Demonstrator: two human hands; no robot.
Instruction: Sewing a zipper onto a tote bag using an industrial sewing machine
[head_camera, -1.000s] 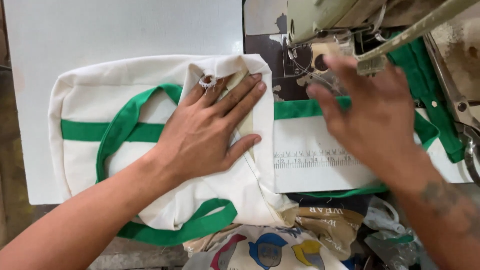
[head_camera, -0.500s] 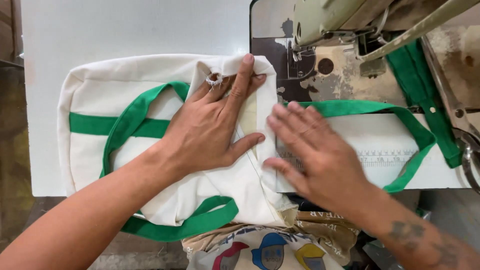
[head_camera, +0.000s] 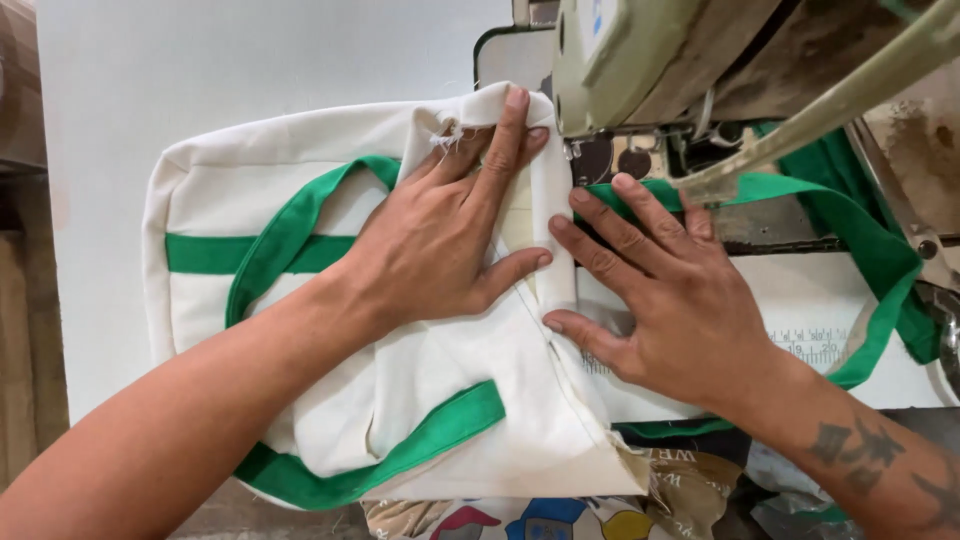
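A cream canvas bag (head_camera: 250, 200) with green straps (head_camera: 290, 225) lies flat on a white table. My left hand (head_camera: 450, 240) presses palm down on a folded edge of the bag, fingers spread toward the sewing machine (head_camera: 680, 70). My right hand (head_camera: 670, 300) lies flat beside it, fingertips touching the folded cream seam (head_camera: 553, 250) just below the machine's head. A green strap loop (head_camera: 880, 290) runs around my right hand on the machine bed.
The pale green sewing machine fills the upper right, its metal arm crossing above the bed. A ruler strip (head_camera: 810, 345) sits on the white bed. Printed fabric and plastic scraps (head_camera: 540, 515) lie at the bottom edge. A wooden surface (head_camera: 20, 300) borders the table at left.
My right hand has slid left from the machine bed to the bag's folded seam. The bag has shifted up and right toward the machine's head, with my left hand still on it.
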